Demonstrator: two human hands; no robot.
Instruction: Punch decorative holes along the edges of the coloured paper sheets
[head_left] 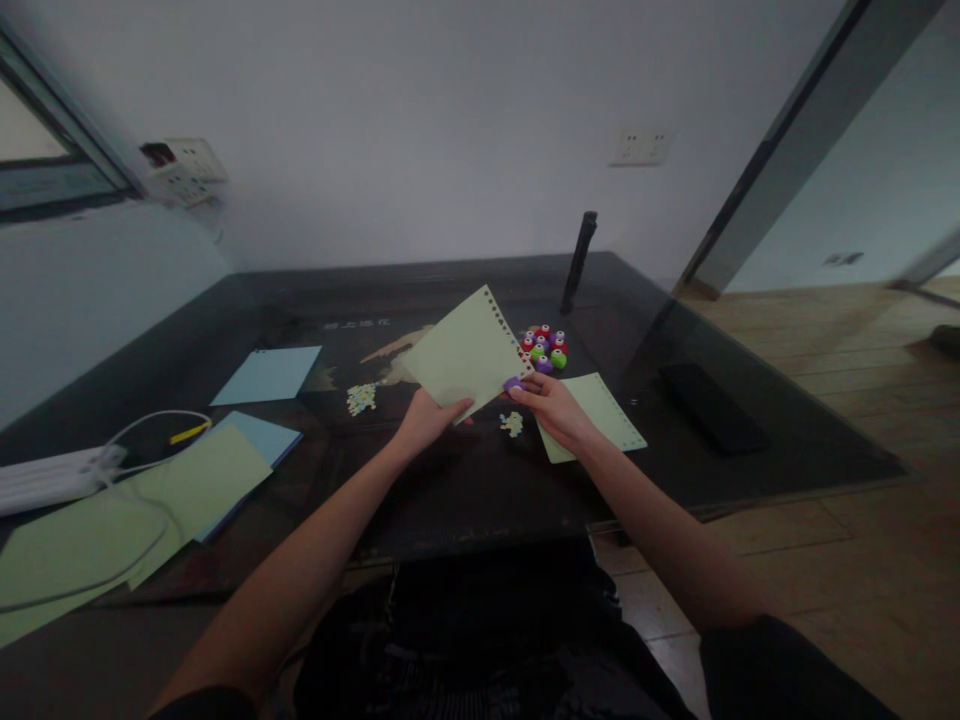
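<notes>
Resting between left hand (422,420) and right hand (551,405): green sheet (466,355).

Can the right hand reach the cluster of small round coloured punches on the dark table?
Probably yes: the right hand is just before the coloured punches, with bare table between, though it already holds a purple punch.

A dark, glossy worktop (480,480) carries a cluster of small round punches (544,348) in red, green and purple near its middle. Just in front of the cluster lies a pale green sheet (611,415) with a punched edge, and to its left sit two little heaps of paper bits (361,398) (512,424). Far to the left of the cluster lie blue sheets (268,375), overlapping green sheets (150,510) and a white power strip (52,478) with its cable; to the right lies a flat black slab (712,408), behind it stands a dark post (579,262).
</notes>
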